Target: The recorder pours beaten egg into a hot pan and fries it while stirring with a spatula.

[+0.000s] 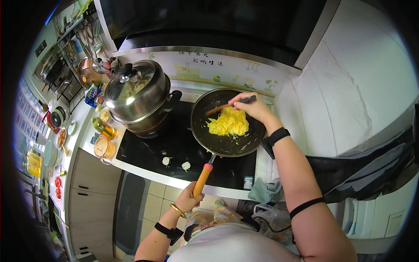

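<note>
My left hand (190, 199) grips the orange handle (203, 180) of a dark frying pan (226, 149), which sits on the right side of the black cooktop. Over the pan, my right hand (250, 105) holds chopsticks (218, 108) with dark ends and reddish-brown shafts. Their tips blur a little near the pan's left inner side. Yellow scrambled egg (230, 122) lies in one soft heap at the pan's middle, with small bits scattered on the dark surface around it. My right hand hides part of the pan's far right rim.
On the cooktop (144, 155), a large lidded steel steamer pot (139, 104) stands left of the pan. Beside it are an oil bottle (104, 129) and a glass measuring cup (104, 147). A green cloth (265, 190) hangs at the counter's right front edge. The range hood (209, 19) overhangs the back.
</note>
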### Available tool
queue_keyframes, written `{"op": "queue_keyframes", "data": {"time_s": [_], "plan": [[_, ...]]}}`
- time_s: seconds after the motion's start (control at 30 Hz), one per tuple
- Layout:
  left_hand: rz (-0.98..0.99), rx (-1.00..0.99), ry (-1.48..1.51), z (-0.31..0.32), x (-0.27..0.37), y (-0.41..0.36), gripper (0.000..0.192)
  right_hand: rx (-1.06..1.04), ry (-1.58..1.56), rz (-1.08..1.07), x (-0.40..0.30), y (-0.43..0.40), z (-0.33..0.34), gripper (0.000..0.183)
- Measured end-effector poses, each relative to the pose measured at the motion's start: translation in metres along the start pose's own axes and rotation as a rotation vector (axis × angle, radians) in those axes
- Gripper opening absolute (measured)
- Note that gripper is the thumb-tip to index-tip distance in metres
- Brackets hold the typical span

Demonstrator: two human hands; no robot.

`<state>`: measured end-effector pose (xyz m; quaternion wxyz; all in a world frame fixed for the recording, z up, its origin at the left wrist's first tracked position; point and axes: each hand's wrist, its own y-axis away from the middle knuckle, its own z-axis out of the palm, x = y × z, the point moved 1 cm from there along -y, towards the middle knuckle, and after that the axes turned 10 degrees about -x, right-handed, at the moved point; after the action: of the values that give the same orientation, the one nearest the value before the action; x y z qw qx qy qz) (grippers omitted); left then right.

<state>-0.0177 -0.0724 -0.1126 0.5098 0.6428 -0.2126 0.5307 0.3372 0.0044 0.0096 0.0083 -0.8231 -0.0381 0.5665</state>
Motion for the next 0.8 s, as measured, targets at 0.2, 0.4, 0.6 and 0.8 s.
{"op": "queue_keyframes", "data": {"time_s": [0.2, 0.4, 0.6, 0.8], "plan": [[-0.015, 0.011, 0.023, 0.0, 0.001, 0.002, 0.038, 0.107, -0.118, -0.068, -0.006, 0.003, -0.004, 0.014], [0.005, 0.006, 0.01, 0.0, 0.0, -0.001, 0.037, 0.112, 0.119, 0.025, 0.003, 0.019, -0.008, 0.013], [0.002, 0.009, 0.018, -0.002, -0.001, 0.003, 0.034, 0.303, 0.115, -0.042, -0.027, 0.055, -0.007, 0.012], [0.019, -0.034, 0.02, -0.001, 0.001, -0.001, 0.032, 0.518, -0.119, -0.014, 0.013, 0.054, 0.001, 0.012]]}}
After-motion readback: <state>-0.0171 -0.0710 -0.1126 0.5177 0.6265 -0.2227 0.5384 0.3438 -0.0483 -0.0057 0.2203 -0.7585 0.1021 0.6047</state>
